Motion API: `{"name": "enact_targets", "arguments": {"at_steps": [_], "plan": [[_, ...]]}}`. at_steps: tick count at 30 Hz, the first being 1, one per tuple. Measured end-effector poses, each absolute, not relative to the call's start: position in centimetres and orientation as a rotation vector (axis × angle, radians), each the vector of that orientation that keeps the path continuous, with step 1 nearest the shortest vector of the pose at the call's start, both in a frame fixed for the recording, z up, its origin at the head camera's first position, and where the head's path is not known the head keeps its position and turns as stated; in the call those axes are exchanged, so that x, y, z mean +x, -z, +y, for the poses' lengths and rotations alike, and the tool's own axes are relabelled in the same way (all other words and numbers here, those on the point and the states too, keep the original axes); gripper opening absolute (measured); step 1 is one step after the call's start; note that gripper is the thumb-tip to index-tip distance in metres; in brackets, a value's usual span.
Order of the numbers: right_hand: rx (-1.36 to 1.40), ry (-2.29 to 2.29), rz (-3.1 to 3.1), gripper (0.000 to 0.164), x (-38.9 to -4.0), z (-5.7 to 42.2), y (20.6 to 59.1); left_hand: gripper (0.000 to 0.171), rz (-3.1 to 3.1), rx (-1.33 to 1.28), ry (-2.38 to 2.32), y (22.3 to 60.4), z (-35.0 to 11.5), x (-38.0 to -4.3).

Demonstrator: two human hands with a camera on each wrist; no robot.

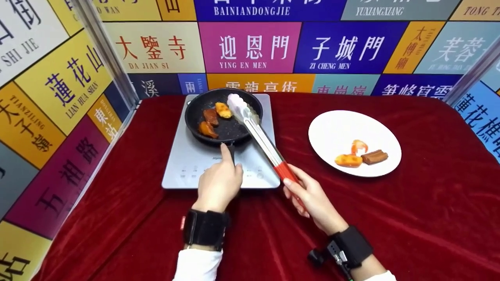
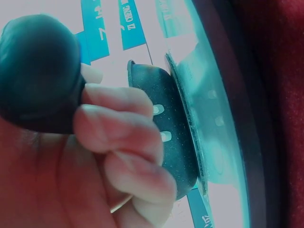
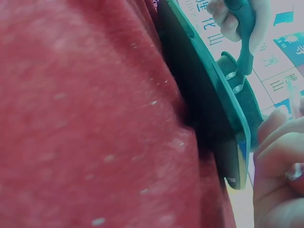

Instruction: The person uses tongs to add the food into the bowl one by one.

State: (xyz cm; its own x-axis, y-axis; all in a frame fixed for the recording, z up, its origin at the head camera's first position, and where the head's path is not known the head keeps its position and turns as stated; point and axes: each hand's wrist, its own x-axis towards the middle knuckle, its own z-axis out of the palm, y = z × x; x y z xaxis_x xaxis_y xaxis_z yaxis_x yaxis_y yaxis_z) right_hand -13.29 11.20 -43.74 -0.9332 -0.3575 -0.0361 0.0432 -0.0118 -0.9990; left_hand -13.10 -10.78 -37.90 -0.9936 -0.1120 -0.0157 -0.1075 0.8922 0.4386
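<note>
In the head view my left hand [image 1: 220,179] grips the handle of a black frying pan [image 1: 234,127], index finger stretched along it toward the rim. The dark handle end [image 2: 40,71] shows in the left wrist view with fingers curled round it. My right hand [image 1: 308,195] holds red-handled kitchen tongs [image 1: 263,137], whose pale tips lie over the pan's right side. At the pan's left lie a yellow browned food piece [image 1: 223,110], a brown piece [image 1: 211,116] and an orange-brown piece [image 1: 207,129]. The right wrist view shows the right hand's fingers [image 3: 280,156] only in part.
The pan stands on a silver induction cooker [image 1: 175,168]. To the right, a white plate [image 1: 336,128] bears a yellow piece [image 1: 349,160], a brown piece [image 1: 375,157] and a curled shrimp-like piece [image 1: 359,146]. A red cloth [image 1: 136,218] covers the table; lettered panels [image 1: 250,47] stand behind.
</note>
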Motion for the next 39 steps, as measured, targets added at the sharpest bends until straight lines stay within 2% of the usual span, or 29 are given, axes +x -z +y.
{"name": "enact_targets", "arguments": {"at_steps": [9,19,29,39], "plan": [[-0.374,1.997,2.058,0.052,-12.6,12.2,43.7,0.067,-3.041,0.179,0.704,37.9,-10.9,-12.9],[-0.227,1.985,2.223,0.053,-12.2,14.7,43.6,0.066,-3.045,0.176,0.675,38.0,-10.8,-13.2],[-0.160,1.857,2.405,0.055,-10.6,16.6,41.2,0.066,-3.044,0.182,0.685,38.2,-10.8,-13.1],[-0.130,1.736,2.587,0.058,-10.0,20.2,40.7,0.066,-3.051,0.181,0.705,38.0,-10.8,-13.1]]}}
